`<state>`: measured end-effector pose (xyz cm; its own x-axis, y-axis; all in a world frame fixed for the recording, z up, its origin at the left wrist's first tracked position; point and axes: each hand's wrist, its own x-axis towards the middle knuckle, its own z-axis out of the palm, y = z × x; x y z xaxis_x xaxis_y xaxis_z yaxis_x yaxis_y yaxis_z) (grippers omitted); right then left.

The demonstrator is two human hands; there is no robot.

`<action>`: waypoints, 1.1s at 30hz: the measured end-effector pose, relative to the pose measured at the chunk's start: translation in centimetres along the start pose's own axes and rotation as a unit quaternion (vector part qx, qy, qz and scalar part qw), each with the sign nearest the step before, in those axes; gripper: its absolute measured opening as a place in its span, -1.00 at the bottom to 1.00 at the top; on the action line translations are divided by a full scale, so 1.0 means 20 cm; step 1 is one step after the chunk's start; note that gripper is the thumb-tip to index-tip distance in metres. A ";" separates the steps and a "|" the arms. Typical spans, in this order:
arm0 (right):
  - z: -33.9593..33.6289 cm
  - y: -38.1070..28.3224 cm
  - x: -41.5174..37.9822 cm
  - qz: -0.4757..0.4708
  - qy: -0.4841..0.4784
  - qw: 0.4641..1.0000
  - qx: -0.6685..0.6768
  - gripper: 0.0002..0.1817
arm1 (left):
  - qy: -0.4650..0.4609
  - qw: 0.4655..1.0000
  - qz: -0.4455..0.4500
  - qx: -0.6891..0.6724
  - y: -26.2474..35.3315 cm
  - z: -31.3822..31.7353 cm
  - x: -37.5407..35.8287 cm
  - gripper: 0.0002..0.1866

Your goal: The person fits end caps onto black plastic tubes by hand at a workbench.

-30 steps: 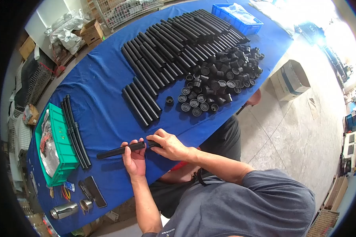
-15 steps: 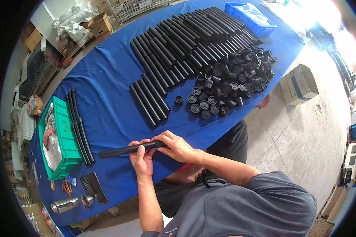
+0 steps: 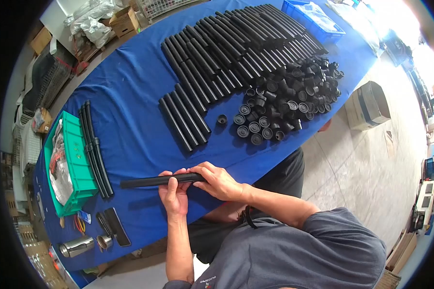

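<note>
A black tube (image 3: 144, 182) lies level across both my hands, above the near part of the blue cloth (image 3: 135, 149). My left hand (image 3: 175, 195) is closed around its middle, thumb on top. Around the tube's right end my right hand (image 3: 218, 182) is wrapped, hiding that end under its fingers. Beyond them, a single black cap (image 3: 222, 119) sits apart on the cloth. A large heap of similar caps (image 3: 289, 98) lies to its right. Several black tubes (image 3: 184, 120) rest side by side just past my hands, in front of a bigger stack of tubes (image 3: 241, 45).
At the left stands a green crate (image 3: 84, 168) holding plastic-wrapped stuff, with longer thin black tubes (image 3: 95, 149) beside it. A phone (image 3: 116, 226), a metal flask (image 3: 77, 246) and its cup (image 3: 104, 242) are near the front left edge. A blue basket (image 3: 313, 21) sits at the far end; a cardboard box (image 3: 368, 106) is on the floor.
The view has shifted slightly. Both hands keep the same hold on the tube, which lies a little more level than before.
</note>
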<state>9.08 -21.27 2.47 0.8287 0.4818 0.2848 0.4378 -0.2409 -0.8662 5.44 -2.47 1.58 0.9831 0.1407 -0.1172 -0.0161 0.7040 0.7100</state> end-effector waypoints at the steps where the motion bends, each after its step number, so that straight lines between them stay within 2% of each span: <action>1: 0.00 0.00 0.00 -0.002 0.001 1.000 -0.004 -0.49 | 0.002 1.000 0.003 0.014 0.00 -0.01 0.00 -0.75; 6: -0.03 -0.02 0.01 -0.012 0.013 1.000 -0.019 -0.56 | 0.012 0.999 0.000 0.032 -0.02 0.00 0.00 -0.74; 10: 0.01 -0.02 0.03 -0.019 0.038 0.998 -0.038 -0.59 | 0.058 0.997 -0.015 0.043 -0.02 0.03 0.01 -0.76; 18: 0.00 -0.05 0.01 -0.023 0.042 0.999 -0.027 -0.60 | 0.011 1.000 -0.007 0.024 -0.05 -0.04 0.01 -0.74; 21: -0.03 -0.07 0.00 0.033 0.025 0.999 -0.006 -0.59 | -0.044 0.998 -0.008 0.034 -0.03 -0.07 0.04 -0.69; 22: -0.05 -0.06 -0.01 0.025 0.023 0.999 -0.030 -0.59 | -0.057 0.998 -0.014 -0.001 -0.02 -0.07 0.04 -0.68; 25: -0.10 -0.05 -0.04 0.041 0.003 0.999 -0.001 -0.59 | -0.020 0.997 -0.006 -0.073 0.00 -0.05 0.00 -0.71; 29: -0.11 -0.08 -0.01 0.103 -0.027 0.994 0.015 -0.61 | -0.071 0.994 -0.023 -0.083 -0.02 -0.10 0.02 -0.77; 31: -0.07 -0.06 -0.01 0.119 -0.021 0.992 0.043 -0.62 | -0.053 0.995 -0.010 -0.082 -0.04 -0.08 0.01 -0.79; 32: -0.03 0.02 -0.03 0.052 0.013 0.999 -0.002 -0.63 | -0.042 0.996 -0.005 -0.082 -0.04 -0.07 0.01 -0.79; 33: -0.01 0.01 -0.03 0.053 0.022 0.998 -0.008 -0.62 | -0.030 0.996 0.002 -0.081 -0.04 -0.07 0.01 -0.78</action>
<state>8.88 -21.84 2.19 0.8847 0.4164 0.2097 0.3521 -0.3018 -0.8860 5.31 -1.98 0.05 0.9921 0.1047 -0.0695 -0.0440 0.8078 0.5878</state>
